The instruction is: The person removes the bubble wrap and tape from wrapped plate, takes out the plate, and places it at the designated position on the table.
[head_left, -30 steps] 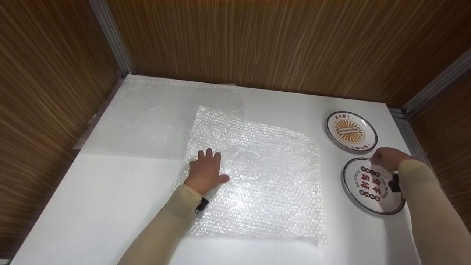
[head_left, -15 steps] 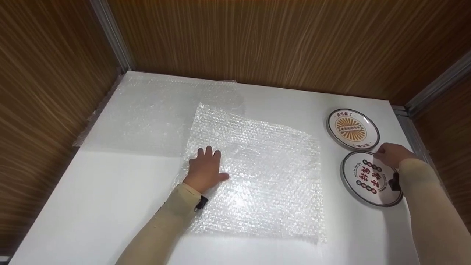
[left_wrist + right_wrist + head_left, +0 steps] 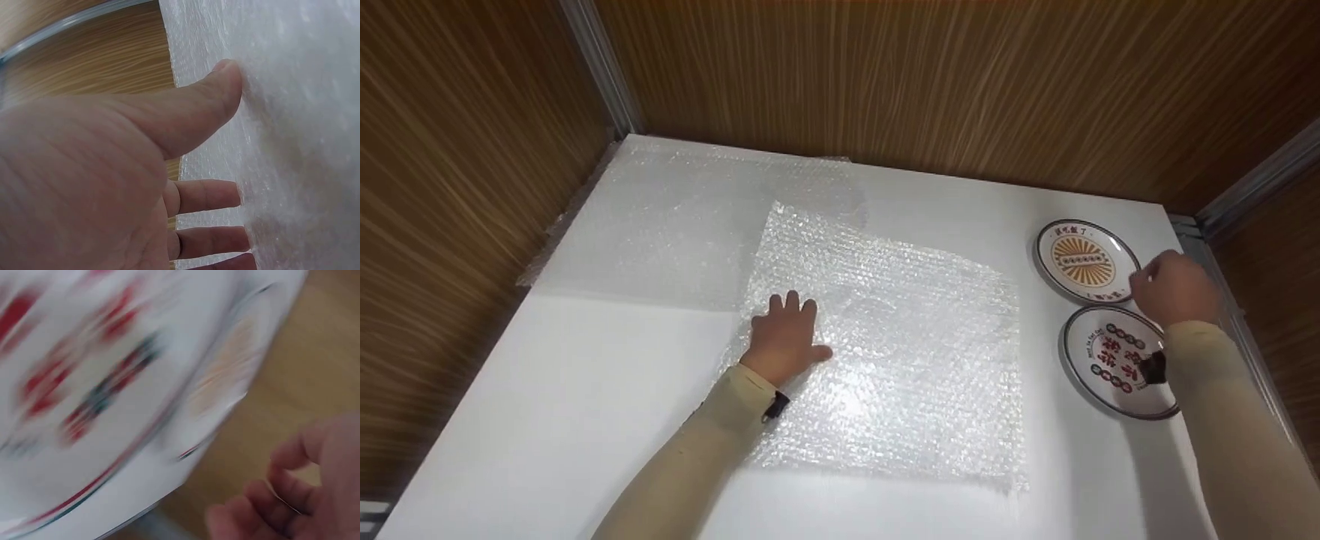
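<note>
My left hand [image 3: 782, 337] rests with spread, straight fingers on the left part of a sheet of bubble wrap [image 3: 915, 360]. In the left wrist view its thumb [image 3: 208, 101] and fingertips touch the wrap. My right hand [image 3: 1177, 291] is above the right side of the table, fingers loosely curled and holding nothing, apart from the plates in the right wrist view. Beside it lies a plate with an orange sunburst [image 3: 1084, 262]. Nearer, a plate with red characters [image 3: 1110, 367] lies partly hidden by the right forearm; it looks blurred in the right wrist view.
A second sheet of bubble wrap [image 3: 660, 232] lies at the back left and overhangs the table's left edge. Wood-grain panels [image 3: 885, 82] enclose the white table [image 3: 585, 390] at the back and sides.
The red-character plate has shifted back toward the sunburst plate. My right hand has then left its rim and moved up and back. The left hand stays on the wrap.
</note>
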Action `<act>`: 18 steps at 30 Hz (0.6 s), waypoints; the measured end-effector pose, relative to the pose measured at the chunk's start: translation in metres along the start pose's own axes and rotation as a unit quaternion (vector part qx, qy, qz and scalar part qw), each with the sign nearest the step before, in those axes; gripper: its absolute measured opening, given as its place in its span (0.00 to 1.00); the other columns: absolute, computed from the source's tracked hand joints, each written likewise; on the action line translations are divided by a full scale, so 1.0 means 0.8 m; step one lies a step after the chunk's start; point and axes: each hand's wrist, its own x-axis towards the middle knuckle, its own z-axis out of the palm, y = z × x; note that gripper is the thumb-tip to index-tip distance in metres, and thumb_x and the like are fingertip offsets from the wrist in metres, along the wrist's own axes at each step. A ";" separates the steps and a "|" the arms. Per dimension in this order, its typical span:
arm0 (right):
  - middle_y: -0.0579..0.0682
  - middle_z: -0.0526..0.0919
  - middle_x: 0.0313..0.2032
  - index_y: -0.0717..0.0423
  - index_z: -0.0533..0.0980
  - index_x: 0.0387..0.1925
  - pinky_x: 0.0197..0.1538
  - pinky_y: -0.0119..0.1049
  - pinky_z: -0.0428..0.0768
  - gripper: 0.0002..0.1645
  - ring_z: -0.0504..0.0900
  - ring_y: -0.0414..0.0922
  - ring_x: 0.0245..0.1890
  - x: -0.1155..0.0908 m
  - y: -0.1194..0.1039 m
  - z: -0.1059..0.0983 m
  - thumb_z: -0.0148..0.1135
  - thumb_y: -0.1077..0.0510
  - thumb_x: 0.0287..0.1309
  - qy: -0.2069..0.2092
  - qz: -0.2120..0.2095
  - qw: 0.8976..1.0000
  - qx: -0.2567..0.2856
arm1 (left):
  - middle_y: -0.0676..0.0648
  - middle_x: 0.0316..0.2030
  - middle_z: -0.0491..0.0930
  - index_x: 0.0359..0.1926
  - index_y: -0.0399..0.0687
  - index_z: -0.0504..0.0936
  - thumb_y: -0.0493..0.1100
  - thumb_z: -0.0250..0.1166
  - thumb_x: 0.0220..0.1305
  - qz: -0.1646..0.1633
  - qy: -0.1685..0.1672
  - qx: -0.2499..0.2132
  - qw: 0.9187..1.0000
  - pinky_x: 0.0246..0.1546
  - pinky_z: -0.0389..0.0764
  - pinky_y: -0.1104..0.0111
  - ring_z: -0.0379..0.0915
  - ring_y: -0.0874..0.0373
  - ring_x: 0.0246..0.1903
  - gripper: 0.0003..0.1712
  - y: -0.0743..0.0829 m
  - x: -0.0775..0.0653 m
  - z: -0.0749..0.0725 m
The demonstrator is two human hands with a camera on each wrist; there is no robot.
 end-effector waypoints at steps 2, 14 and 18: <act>0.68 0.78 0.38 0.69 0.75 0.41 0.35 0.55 0.73 0.14 0.76 0.62 0.35 -0.010 -0.041 0.004 0.54 0.59 0.68 0.039 -0.044 0.998 0.022 | 0.33 0.67 0.68 0.69 0.39 0.70 0.66 0.71 0.61 0.000 -0.002 0.002 1.000 0.47 0.82 0.44 0.66 0.36 0.62 0.47 0.000 -0.001 0.000; 0.49 0.85 0.36 0.54 0.83 0.38 0.41 0.50 0.83 0.08 0.84 0.48 0.36 -0.097 -0.233 0.085 0.65 0.53 0.67 -0.099 -0.322 0.941 0.019 | 0.33 0.62 0.69 0.67 0.41 0.74 0.59 0.76 0.60 -0.007 -0.006 -0.037 0.999 0.47 0.81 0.44 0.66 0.36 0.59 0.42 -0.001 0.000 -0.005; 0.50 0.85 0.39 0.56 0.83 0.42 0.41 0.52 0.84 0.12 0.85 0.50 0.38 -0.109 -0.252 0.111 0.65 0.51 0.68 -0.144 -0.332 0.932 0.017 | 0.34 0.59 0.70 0.64 0.39 0.74 0.58 0.78 0.56 -0.017 0.001 -0.036 0.999 0.44 0.82 0.45 0.67 0.36 0.58 0.42 0.002 0.000 -0.007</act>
